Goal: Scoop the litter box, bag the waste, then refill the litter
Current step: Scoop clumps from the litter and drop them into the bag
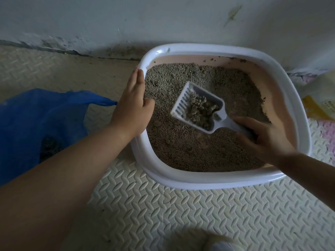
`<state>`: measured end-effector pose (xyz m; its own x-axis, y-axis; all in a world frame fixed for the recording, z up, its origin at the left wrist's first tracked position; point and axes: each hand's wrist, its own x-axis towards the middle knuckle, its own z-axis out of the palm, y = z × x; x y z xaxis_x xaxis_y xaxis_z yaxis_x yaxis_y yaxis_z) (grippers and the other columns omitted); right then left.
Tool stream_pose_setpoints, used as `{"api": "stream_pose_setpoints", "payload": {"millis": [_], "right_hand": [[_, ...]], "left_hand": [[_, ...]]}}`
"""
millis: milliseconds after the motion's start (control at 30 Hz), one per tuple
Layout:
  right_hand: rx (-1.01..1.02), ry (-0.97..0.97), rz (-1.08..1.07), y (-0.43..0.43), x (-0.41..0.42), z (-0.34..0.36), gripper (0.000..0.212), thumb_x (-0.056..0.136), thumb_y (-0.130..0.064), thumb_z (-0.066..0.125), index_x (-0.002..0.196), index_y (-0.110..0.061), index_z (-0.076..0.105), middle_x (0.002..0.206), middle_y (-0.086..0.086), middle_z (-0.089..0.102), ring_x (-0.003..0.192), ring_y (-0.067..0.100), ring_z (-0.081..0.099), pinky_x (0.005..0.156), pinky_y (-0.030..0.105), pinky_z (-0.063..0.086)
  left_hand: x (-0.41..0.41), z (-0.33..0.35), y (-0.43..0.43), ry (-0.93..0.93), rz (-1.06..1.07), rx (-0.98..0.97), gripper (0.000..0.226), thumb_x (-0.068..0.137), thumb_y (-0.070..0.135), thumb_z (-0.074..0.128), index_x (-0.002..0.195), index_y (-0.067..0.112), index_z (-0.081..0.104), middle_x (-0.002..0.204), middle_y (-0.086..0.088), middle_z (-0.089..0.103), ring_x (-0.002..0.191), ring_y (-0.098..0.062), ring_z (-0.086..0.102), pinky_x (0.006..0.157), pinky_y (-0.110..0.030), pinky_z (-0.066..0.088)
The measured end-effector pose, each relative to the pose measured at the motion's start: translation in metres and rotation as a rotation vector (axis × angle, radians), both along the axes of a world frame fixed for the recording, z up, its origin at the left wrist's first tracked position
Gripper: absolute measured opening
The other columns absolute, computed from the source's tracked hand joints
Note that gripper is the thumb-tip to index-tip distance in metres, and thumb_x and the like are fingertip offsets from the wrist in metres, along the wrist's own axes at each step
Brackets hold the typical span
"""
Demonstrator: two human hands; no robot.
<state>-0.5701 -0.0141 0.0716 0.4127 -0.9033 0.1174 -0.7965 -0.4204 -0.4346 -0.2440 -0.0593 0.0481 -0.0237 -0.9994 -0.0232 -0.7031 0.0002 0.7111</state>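
Observation:
A white-rimmed litter box (pixel 208 180) with pink inner walls stands on the floor against the wall, filled with grey-brown litter (pixel 181 145). My right hand (pixel 262 140) grips the handle of a white slotted scoop (pixel 183 104). The scoop hangs just above the litter and carries grey clumps (pixel 199 109). My left hand (pixel 132 107) rests on the box's left rim, fingers straight along the edge, thumb inside over the litter. A blue plastic bag (pixel 36 120) lies on the floor left of the box, with dark waste showing through it.
A cream patterned foam mat (pixel 199 214) covers the floor. A yellow and white litter bag (pixel 320 104) sits to the right of the box by the wall. The stained white wall (pixel 163 20) runs close behind the box.

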Motion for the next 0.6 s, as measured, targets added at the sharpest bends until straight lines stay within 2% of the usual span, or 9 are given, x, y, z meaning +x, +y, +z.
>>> {"api": "stream_pose_setpoints", "payload": {"millis": [67, 133, 200, 333, 467, 600], "right_hand": [[0.003, 0.011, -0.005, -0.001, -0.001, 0.0, 0.042, 0.087, -0.039, 0.047, 0.122, -0.017, 0.058, 0.076, -0.01, 0.058, 0.054, 0.004, 0.052, 0.055, 0.013, 0.039], [-0.03, 0.073, 0.051, -0.001, -0.003, 0.0, 0.042, 0.087, -0.037, 0.047, 0.121, -0.014, 0.058, 0.073, -0.009, 0.055, 0.052, 0.009, 0.052, 0.052, 0.02, 0.04], [-0.017, 0.056, 0.037, -0.001, -0.006, 0.0, 0.041, 0.088, -0.038, 0.046, 0.122, -0.016, 0.056, 0.072, -0.007, 0.056, 0.05, 0.013, 0.053, 0.052, 0.024, 0.041], [-0.042, 0.07, 0.058, 0.0, -0.005, 0.004, 0.041, 0.087, -0.036, 0.047, 0.12, -0.014, 0.056, 0.076, -0.011, 0.053, 0.05, 0.009, 0.049, 0.052, 0.018, 0.04], [-0.045, 0.104, 0.079, -0.001, -0.007, 0.006, 0.042, 0.087, -0.034, 0.048, 0.121, -0.011, 0.057, 0.08, -0.008, 0.058, 0.052, 0.012, 0.05, 0.052, 0.025, 0.044], [-0.102, 0.106, -0.055, -0.006, -0.008, 0.013, 0.045, 0.086, -0.034, 0.046, 0.119, -0.007, 0.061, 0.074, -0.002, 0.057, 0.057, 0.014, 0.05, 0.061, 0.025, 0.038]], "left_hand": [[0.0, 0.0, 0.001, 0.0, 0.001, 0.002, 0.067, 0.095, 0.017, 0.038, 0.153, 0.019, 0.005, 0.16, 0.009, -0.005, 0.146, -0.01, 0.005, 0.108, -0.02, 0.012], [0.0, -0.001, 0.0, -0.001, -0.002, -0.001, 0.067, 0.095, 0.017, 0.038, 0.153, 0.019, 0.005, 0.16, 0.008, -0.005, 0.146, -0.01, 0.005, 0.109, -0.021, 0.012], [0.0, -0.001, 0.0, -0.005, -0.002, -0.009, 0.067, 0.095, 0.017, 0.038, 0.153, 0.017, 0.005, 0.161, 0.006, -0.004, 0.146, -0.011, 0.005, 0.111, -0.022, 0.012], [0.0, -0.002, -0.001, -0.005, 0.0, -0.006, 0.068, 0.094, 0.017, 0.038, 0.153, 0.018, 0.005, 0.161, 0.006, -0.004, 0.146, -0.011, 0.005, 0.112, -0.024, 0.013], [0.0, -0.002, -0.001, -0.007, 0.001, -0.005, 0.068, 0.094, 0.017, 0.039, 0.153, 0.018, 0.005, 0.161, 0.006, -0.004, 0.146, -0.011, 0.006, 0.11, -0.021, 0.012], [0.0, -0.002, -0.001, -0.002, 0.004, -0.008, 0.068, 0.094, 0.016, 0.039, 0.153, 0.017, 0.006, 0.161, 0.006, -0.003, 0.146, -0.011, 0.007, 0.108, -0.02, 0.012]]}}
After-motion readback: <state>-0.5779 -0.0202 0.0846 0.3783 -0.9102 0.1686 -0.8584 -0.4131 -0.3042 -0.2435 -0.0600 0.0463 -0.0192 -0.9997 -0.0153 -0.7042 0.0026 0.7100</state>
